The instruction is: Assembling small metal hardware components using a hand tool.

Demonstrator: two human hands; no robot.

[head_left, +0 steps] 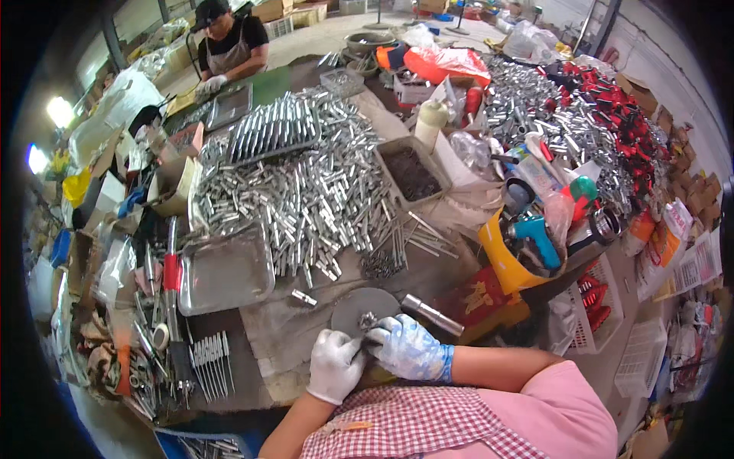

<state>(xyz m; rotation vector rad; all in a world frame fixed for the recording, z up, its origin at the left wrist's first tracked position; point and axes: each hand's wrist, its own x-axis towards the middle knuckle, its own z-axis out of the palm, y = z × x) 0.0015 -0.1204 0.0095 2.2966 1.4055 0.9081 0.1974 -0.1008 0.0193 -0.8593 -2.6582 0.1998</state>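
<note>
My left hand (335, 369), in a white glove, has its fingers curled in a pinch at the lower edge of a round grey disc (356, 304). Beside it my right hand (410, 349), in a blue-and-white glove, is also closed, its fingertips nearly meeting the left ones. Whatever the fingers hold is too small or hidden to make out. Some small shiny metal pieces (368, 319) show on the disc at the right fingertips. A thick metal cylinder (433, 314) lies just beyond my right hand. One short metal tube (303, 297) rests on the cloth left of the disc.
A big heap of metal tubes (306, 191) spreads ahead, with a tray of lined-up rods (274, 131) on it. An empty metal tray (226, 269) lies left. At right stand a yellow container (505, 256) with a teal tool (537, 239). Another person (229, 46) works far left.
</note>
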